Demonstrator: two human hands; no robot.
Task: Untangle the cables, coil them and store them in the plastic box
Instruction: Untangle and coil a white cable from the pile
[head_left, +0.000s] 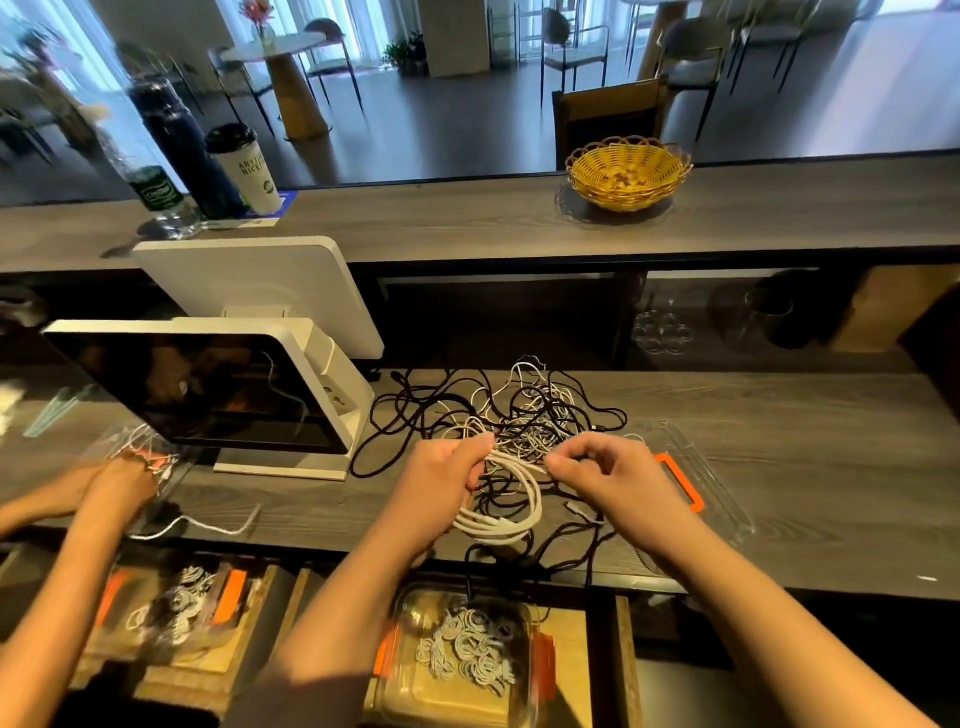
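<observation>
A tangle of black and white cables (519, 415) lies on the dark wooden counter in front of me. My left hand (441, 478) grips a partly wound coil of white cable (511, 512) that hangs in loops below it. My right hand (608, 473) pinches the same white cable just to the right, fingers closed on the strand. Below the counter edge stands a clear plastic box (467, 691) with orange clips, holding several coiled cables. Its clear lid (722, 499) with an orange clip lies on the counter to the right of my right hand.
A white point-of-sale screen (208, 395) stands at left. Another person's hands (114, 488) work on cables at far left, with a second plastic box (171, 608) below. A yellow wicker basket (628, 174), bottles and a paper cup (247, 166) sit on the raised shelf behind.
</observation>
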